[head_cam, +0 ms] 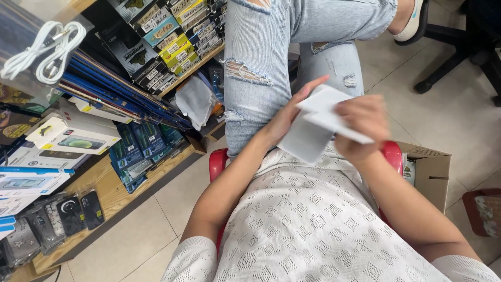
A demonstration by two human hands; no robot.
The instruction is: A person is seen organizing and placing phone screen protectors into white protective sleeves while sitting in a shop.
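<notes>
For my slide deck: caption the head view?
Seated person's left hand and right hand hold a flat white box beside stocked shelves.

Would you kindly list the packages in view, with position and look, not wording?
Flat white packet: held between left hand and right hand.
White phone boxes: left shelf, rectangular.
Blue packs: lower shelf, upright.
Cardboard box: right floor, brown, open.
</notes>
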